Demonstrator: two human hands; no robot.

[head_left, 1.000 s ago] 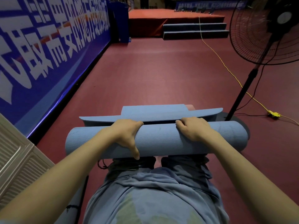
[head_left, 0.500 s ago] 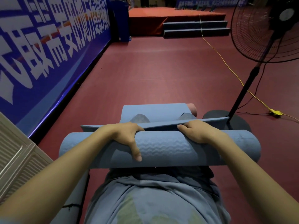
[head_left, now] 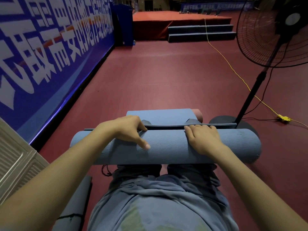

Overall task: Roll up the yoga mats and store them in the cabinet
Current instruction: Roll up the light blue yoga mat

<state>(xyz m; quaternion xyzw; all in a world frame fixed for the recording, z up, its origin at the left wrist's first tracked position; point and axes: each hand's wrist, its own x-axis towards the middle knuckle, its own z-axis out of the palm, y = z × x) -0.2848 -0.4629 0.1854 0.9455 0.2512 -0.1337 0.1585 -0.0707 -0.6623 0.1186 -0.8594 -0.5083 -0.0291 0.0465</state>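
Hands: left (head_left: 126, 130), right (head_left: 202, 140) curled gripping rolled mat (head_left: 166, 147); fan base (head_left: 221, 120) just beside right end.

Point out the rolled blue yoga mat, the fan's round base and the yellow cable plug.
rolled blue yoga mat (head_left: 166, 147): head view, middle of the roll's ribbed surface.
fan's round base (head_left: 221, 120): head view, top of the dark disc.
yellow cable plug (head_left: 283, 117): head view, plug body on the floor.

The blue yoga mat (head_left: 166, 145) with a wavy ribbed surface lay crosswise on the red floor, nearly fully rolled. Its short unrolled tail (head_left: 160, 115) stretched flat beyond the roll.
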